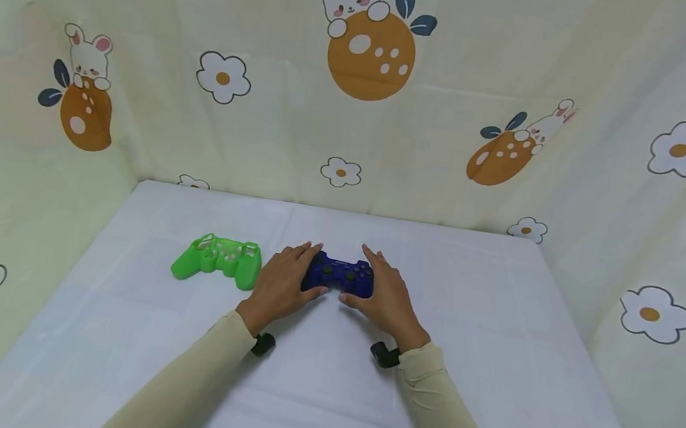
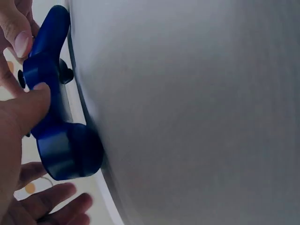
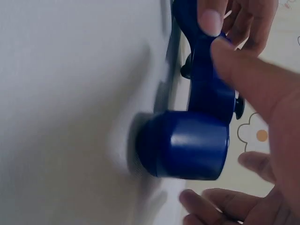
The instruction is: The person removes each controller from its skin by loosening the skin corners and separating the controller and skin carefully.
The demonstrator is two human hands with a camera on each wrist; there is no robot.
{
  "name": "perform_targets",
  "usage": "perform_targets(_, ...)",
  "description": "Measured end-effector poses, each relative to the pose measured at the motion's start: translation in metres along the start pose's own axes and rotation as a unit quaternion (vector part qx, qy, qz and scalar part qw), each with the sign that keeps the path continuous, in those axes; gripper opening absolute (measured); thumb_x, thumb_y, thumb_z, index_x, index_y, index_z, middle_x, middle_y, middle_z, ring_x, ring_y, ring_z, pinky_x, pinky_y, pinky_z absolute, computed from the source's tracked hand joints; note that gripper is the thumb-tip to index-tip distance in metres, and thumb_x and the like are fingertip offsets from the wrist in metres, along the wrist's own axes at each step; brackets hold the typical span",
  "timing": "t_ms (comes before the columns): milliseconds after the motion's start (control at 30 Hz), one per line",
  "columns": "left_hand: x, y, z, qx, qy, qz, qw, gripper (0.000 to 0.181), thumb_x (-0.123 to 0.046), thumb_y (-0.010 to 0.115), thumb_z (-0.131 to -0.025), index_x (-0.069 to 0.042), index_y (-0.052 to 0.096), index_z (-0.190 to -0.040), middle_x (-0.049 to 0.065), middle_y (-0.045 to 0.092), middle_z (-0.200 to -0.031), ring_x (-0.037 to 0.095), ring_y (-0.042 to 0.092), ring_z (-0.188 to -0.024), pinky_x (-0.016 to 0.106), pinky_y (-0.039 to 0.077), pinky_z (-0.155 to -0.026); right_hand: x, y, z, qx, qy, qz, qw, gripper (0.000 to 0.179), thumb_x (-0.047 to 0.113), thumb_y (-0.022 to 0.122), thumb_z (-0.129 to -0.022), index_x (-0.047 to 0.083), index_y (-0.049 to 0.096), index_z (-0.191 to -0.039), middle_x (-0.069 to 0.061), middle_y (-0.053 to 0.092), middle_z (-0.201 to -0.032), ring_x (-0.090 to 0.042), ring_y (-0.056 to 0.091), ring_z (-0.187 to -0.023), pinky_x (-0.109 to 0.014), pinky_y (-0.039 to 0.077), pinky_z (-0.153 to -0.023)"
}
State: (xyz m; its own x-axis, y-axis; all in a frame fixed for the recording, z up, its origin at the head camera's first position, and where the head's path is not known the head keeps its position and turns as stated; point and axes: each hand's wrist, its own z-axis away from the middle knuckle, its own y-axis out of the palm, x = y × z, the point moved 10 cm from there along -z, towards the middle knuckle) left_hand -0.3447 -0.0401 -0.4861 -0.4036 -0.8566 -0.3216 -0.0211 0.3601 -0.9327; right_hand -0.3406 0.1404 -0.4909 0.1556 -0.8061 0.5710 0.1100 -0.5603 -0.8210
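Observation:
A blue game controller [image 1: 339, 276] lies on the white table between both hands. My left hand [image 1: 282, 279] is at its left end, the thumb [image 2: 35, 105] against the near side and the other fingers spread apart beyond the handle. At the right end is my right hand [image 1: 387, 295], its thumb [image 3: 243, 70] also laid along the near side, fingers loosely spread. In both wrist views the controller's rounded handle sits close to the tabletop. Left of my left hand lies a green controller cover [image 1: 222, 257] with cut-out holes.
A white cloth-covered table [image 1: 310, 406] spreads out under the hands. Behind and beside it hangs a pale curtain [image 1: 276, 130] printed with rabbits, fruit and flowers. Small black devices [image 1: 387, 355] are worn at the wrists.

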Motion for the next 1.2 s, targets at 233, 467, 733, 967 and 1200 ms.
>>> perform_targets(233,-0.003,0.001,-0.001,-0.013,0.006,0.037,0.9992,0.078,-0.040,0.080,-0.096,-0.015,0.045,-0.161,0.017,0.059,-0.152,0.034,0.059,-0.134,0.049,0.049,-0.114,0.000,0.001,0.000,-0.012,0.003,-0.011,0.9999,0.095,0.030,0.090,-0.087,0.015,0.037,-0.165,-0.021,0.053,-0.158,-0.043,0.051,-0.146,-0.060,0.040,-0.121)
perform_targets(467,-0.005,0.001,-0.003,-0.011,0.001,0.044,0.9990,0.071,-0.034,0.081,-0.096,-0.012,0.051,-0.156,0.018,0.061,-0.147,0.034,0.060,-0.131,0.049,0.051,-0.110,-0.002,0.001,-0.002,-0.020,0.015,-0.012,0.9996,0.081,0.024,0.089,-0.088,0.014,0.050,-0.157,-0.020,0.060,-0.151,-0.041,0.056,-0.141,-0.058,0.043,-0.117)
perform_targets(733,-0.010,0.003,-0.003,-0.016,-0.007,0.048,0.9987,0.069,-0.032,0.082,-0.095,-0.009,0.053,-0.154,0.020,0.063,-0.142,0.035,0.063,-0.127,0.049,0.053,-0.107,-0.002,-0.004,-0.002,-0.021,0.011,-0.012,0.9996,0.075,0.017,0.089,-0.087,0.011,0.054,-0.154,-0.022,0.063,-0.148,-0.042,0.057,-0.140,-0.058,0.043,-0.118)
perform_targets(967,-0.020,0.003,-0.004,-0.035,-0.005,0.031,0.9989,0.068,-0.034,0.084,-0.093,-0.007,0.056,-0.149,0.020,0.066,-0.136,0.034,0.065,-0.122,0.048,0.057,-0.102,-0.008,-0.011,0.001,-0.003,0.016,-0.009,0.9998,0.075,0.016,0.088,-0.089,0.012,0.053,-0.155,-0.021,0.059,-0.153,-0.043,0.054,-0.144,-0.059,0.041,-0.120)
perform_targets(1200,-0.031,0.006,-0.006,-0.035,0.000,0.020,0.9992,0.068,-0.037,0.084,-0.092,-0.008,0.058,-0.148,0.018,0.067,-0.134,0.031,0.065,-0.118,0.045,0.057,-0.100,-0.017,-0.016,0.005,-0.009,0.017,-0.012,0.9997,0.075,0.015,0.088,-0.088,0.012,0.054,-0.154,-0.022,0.059,-0.153,-0.044,0.054,-0.143,-0.060,0.041,-0.119)
